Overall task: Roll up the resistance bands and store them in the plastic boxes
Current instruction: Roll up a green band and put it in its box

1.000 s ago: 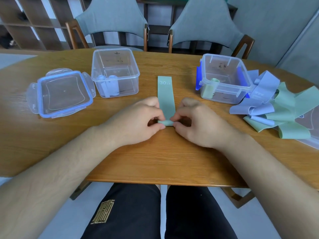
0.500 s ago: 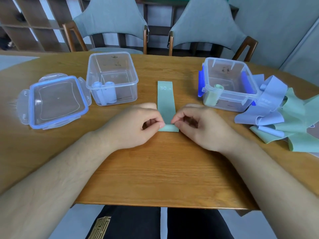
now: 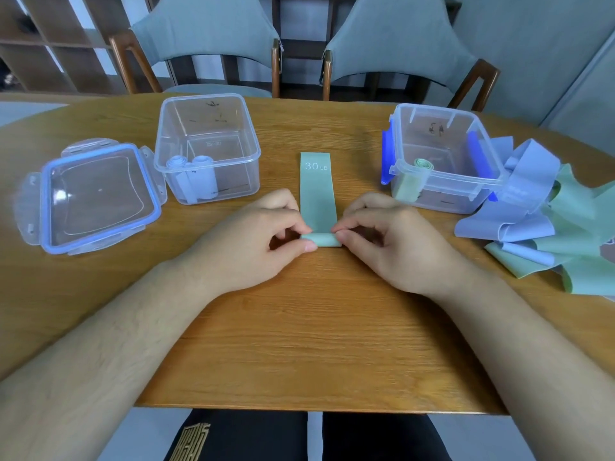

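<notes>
- Your left hand (image 3: 246, 244) pinches the left end of the small roll at the near end of the green band (image 3: 316, 194). Thumb and forefinger are curled tight on it. If that pinch slackens, I'd expect the springy rubber to unwind itself.
- The green band lies flat on the table (image 3: 316, 327) between the two boxes, with its "30 LB" end free and pointing away from you. Roll it unevenly and the coil will likely cone out to one side. The free tail may also skid toward you instead of winding up.
- Your right hand (image 3: 396, 244) pinches the right end of the same roll, fingers curled narrow. If it runs ahead of the left, the roll would skew and may come out too loose to stand in a box.
- Farthest left, a blue-rimmed lid (image 3: 96, 197) lies flat on the table, just beside the left box (image 3: 239, 174).
- The left box is open and holds pale blue rolls (image 3: 196, 176) in its near-left corner. There are at least two; I cannot tell the exact count.
- The right box (image 3: 459, 184) is open, with blue clasps at its sides, and holds one green roll (image 3: 422, 164) near its front-left corner. I judge this the home for the band you hold.
- Right of it, a loose pile (image 3: 539, 227) of blue and green bands lies just beside that box, so much remains. Tug one out carelessly and you may drag others off the table.
</notes>
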### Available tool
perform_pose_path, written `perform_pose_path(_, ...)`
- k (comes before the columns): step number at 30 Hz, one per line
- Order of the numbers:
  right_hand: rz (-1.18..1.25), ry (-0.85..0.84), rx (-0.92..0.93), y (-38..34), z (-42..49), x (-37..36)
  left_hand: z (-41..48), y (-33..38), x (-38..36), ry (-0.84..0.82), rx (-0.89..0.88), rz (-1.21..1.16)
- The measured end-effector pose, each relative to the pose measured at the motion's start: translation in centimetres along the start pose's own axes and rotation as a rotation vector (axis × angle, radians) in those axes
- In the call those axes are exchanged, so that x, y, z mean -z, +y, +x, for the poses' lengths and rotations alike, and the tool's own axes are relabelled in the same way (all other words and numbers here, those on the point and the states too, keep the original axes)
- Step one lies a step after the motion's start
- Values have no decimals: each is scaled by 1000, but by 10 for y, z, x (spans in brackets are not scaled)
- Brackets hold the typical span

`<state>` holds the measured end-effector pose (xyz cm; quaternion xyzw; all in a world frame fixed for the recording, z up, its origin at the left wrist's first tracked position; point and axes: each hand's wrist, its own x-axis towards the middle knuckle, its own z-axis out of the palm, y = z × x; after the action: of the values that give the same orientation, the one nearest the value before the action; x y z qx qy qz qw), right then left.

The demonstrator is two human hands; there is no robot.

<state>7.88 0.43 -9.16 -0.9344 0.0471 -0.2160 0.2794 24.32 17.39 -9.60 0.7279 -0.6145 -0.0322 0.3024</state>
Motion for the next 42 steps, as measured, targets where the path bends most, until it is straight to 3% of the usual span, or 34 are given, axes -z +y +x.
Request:
perform_pose_path(9,0,-12,-31,1,1,-2,2,3,-3,72,-17,73)
perform_pose_path(22,1,6,-55,3,2,-3,6,1,-3,45,47,25)
perform_pose_path(32,90,-33,-48,0,-2,-2,-3,6,0,28,-7,-27)
perform_pose_path(42,21,28,-45,0,-1,-4,1,1,-1,70,4,4)
